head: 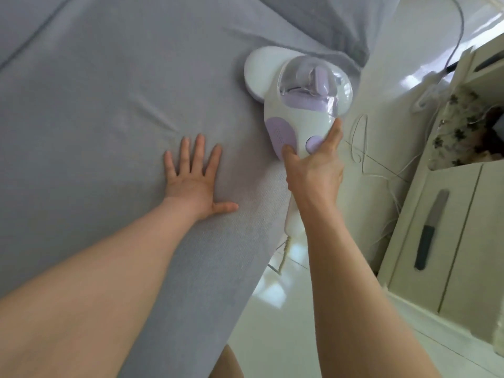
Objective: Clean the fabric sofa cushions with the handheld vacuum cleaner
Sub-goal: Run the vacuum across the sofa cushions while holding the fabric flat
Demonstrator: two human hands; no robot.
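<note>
Mid-clean: the right hand grips the white-and-lilac handheld vacuum cleaner, sitting on the grey fabric sofa cushion near its edge. Beside the vacuum, the left hand presses flat, fingers spread. Next, probably, a steady sweep across untouched fabric.

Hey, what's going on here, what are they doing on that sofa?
A person is vacuuming a grey fabric sofa cushion. The right hand grips the handle of a white and lilac handheld vacuum cleaner, whose head sits on the cushion near its edge. The left hand presses flat on the fabric, fingers spread. The vacuum's cord hangs toward the floor.
</note>
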